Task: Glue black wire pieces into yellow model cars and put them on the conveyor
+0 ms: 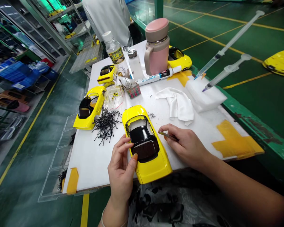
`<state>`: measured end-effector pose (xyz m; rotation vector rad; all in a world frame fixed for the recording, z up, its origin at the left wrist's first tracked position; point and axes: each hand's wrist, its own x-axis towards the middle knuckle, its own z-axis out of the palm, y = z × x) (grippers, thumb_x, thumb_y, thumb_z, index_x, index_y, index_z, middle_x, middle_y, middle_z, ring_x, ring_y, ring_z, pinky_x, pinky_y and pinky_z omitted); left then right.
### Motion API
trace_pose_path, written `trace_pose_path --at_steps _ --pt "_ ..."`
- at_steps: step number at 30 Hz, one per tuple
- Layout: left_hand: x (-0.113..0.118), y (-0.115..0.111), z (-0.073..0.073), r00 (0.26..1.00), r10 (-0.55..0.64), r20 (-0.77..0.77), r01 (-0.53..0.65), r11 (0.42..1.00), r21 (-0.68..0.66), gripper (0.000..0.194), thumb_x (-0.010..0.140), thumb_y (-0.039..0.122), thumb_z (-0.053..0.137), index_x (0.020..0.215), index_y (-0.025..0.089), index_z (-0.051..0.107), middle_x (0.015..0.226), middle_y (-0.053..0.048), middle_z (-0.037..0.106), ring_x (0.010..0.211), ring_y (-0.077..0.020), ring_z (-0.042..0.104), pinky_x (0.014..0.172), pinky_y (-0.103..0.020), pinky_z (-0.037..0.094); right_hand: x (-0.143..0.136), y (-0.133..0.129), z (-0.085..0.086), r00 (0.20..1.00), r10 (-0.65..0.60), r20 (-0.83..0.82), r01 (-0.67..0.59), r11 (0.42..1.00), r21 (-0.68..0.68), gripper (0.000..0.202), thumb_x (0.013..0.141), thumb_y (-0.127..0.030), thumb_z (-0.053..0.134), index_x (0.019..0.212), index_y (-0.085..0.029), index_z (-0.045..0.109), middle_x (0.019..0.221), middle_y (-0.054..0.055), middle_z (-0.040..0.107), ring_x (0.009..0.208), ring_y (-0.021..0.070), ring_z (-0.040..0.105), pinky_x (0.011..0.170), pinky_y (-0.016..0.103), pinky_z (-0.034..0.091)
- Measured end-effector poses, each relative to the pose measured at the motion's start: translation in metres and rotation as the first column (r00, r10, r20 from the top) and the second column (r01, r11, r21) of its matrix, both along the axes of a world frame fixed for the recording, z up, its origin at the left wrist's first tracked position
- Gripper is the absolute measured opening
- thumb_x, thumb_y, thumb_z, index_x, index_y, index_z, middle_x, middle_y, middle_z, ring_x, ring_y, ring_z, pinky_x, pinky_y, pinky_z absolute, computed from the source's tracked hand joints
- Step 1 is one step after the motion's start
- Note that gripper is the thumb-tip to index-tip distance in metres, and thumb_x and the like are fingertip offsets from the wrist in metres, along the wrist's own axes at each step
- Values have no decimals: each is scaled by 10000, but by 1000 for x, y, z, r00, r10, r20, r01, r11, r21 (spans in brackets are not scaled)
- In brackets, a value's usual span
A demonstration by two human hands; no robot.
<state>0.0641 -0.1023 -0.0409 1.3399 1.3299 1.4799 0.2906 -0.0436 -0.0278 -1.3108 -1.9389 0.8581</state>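
Note:
A yellow model car body with a glossy black roof is tilted over the near edge of the white work board. My left hand grips its left side, the thumb resting by the dark rear window. Just right of the car, my right hand is closed round a slim metal tool, its tip pointing left toward the body; most of the tool is hidden in the fingers. Left of the car lies a heap of thin black plastic pins. Tiny black bits are scattered beside the car's front.
Another yellow car body lies at left. Behind stand a bottle, a pump dispenser and a pink mug. A glue tube and white cloth lie mid-board. Two syringes stick into white foam. A person stands beyond.

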Motion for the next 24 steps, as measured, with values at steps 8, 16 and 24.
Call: trace_pose_path --at_steps 8,16,24 --pt "0 -1 0 1000 -4 -8 4 1000 2 218 915 223 727 1128 269 741 1381 -86 607 1464 -258 473 1207 -379 428 -1 1 1 1000 6 1 -6 1000 12 315 890 -138 491 1114 -202 703 685 -39 632 598 132 547 647 259 386" --pt "0 -1 0 1000 -8 -9 8 1000 8 213 921 214 719 1127 266 739 1391 -84 600 1459 -247 478 1194 -355 439 0 -1 0 1000 -6 -14 6 1000 18 317 896 -142 495 1119 -210 710 668 -47 615 569 123 515 628 251 373" --pt "0 -1 0 1000 -15 -16 15 1000 15 224 931 182 698 1137 264 734 1375 -81 599 1447 -232 489 1181 -333 451 -1 -1 -3 1000 -2 -13 3 999 35 324 898 -147 499 1132 -212 713 688 -41 636 559 124 510 620 257 371"
